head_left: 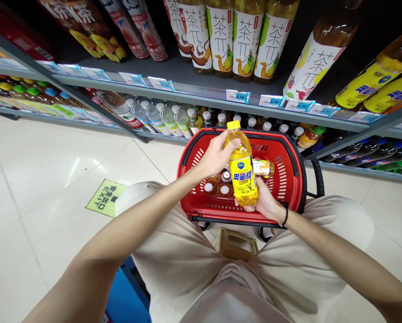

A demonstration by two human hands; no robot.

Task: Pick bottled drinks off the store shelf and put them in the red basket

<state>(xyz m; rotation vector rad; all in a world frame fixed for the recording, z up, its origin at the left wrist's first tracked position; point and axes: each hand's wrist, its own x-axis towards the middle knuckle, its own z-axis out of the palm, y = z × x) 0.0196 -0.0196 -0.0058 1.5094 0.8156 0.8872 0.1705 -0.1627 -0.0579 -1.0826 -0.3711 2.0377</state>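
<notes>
A yellow soda bottle (243, 172) with a yellow cap stands nearly upright above the basket, its label facing me. My left hand (219, 154) is closed round its upper part, just below the cap. Low on the bottle's right side, my right hand (265, 201) grips it near the base, some fingers hidden behind it. Below is a red shopping basket (204, 211) with black edging. Several bottles with pale caps (225, 190) stand inside it, and a white-labelled bottle (262, 167) lies on its side behind the yellow one.
Ahead, a shelf (201, 92) holds large tea bottles (248, 45) and, at right, big yellow bottles (365, 85). The lower shelf carries small drinks (167, 119). A black basket handle (317, 177) juts out right. Beneath the basket is a tan stool-like object (236, 244); a blue object (125, 291) is at lower left.
</notes>
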